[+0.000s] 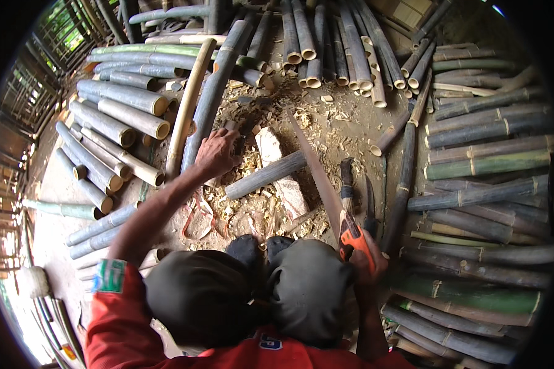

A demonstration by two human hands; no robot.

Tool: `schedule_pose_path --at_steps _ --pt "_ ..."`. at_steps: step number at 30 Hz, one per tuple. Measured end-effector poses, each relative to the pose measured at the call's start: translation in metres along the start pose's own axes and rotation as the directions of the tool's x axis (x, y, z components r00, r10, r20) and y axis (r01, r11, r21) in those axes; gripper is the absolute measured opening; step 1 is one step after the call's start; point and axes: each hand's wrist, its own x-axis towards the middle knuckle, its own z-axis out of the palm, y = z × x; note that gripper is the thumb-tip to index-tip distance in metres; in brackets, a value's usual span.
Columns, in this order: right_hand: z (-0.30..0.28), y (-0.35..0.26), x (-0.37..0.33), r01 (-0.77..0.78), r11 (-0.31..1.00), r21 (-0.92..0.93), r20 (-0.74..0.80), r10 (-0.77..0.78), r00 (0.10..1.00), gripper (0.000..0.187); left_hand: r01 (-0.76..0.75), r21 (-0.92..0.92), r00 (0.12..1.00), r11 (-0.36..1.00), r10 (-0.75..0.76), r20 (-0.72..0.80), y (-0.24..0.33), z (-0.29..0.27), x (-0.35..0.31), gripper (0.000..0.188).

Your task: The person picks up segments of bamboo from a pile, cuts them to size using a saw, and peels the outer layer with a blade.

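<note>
My right hand is closed round the orange and black handle of a hand saw, whose long blade points away from me. The blade passes close by the right end of a short grey bamboo piece; contact cannot be made out. This bamboo piece lies slanted across a pale, rough block on the ground. My left hand is off to the left of the block, beside a long dark bamboo pole. Its fingers are curled over something dark, mostly hidden beneath them.
Cut bamboo lengths are stacked at the left, far side and right. A dark-handled blade tool lies right of the saw. Wood shavings and reddish strips litter the ground. My knees are close in front.
</note>
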Motion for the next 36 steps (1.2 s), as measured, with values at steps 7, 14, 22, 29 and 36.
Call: schedule_pose_path --at_steps 7,14,22,29,36 --pt "-0.006 0.023 -0.013 0.006 1.000 0.022 -0.023 -0.006 1.000 0.056 -0.032 0.012 0.920 0.999 0.024 0.391 0.060 0.072 0.038 0.085" --pt "-0.012 0.039 -0.020 0.037 0.997 0.072 -0.035 -0.034 0.999 0.057 0.279 -0.359 0.934 0.891 -0.339 -0.113 0.117 0.166 0.035 0.068" --pt "0.003 0.031 0.004 0.121 0.992 -0.035 0.002 -0.121 0.993 0.052 0.155 -0.604 0.937 0.782 -0.310 -0.161 0.107 0.167 0.024 0.067" --pt "0.027 0.013 0.017 0.030 0.988 -0.152 0.074 -0.019 0.997 0.052 0.349 -0.606 0.855 0.715 -0.507 -0.107 0.113 0.172 0.035 0.061" --pt "0.033 0.028 0.018 0.381 0.836 -0.395 0.135 -0.357 0.924 0.045 0.343 -0.583 0.848 0.736 -0.510 -0.146 0.123 0.154 0.033 0.044"
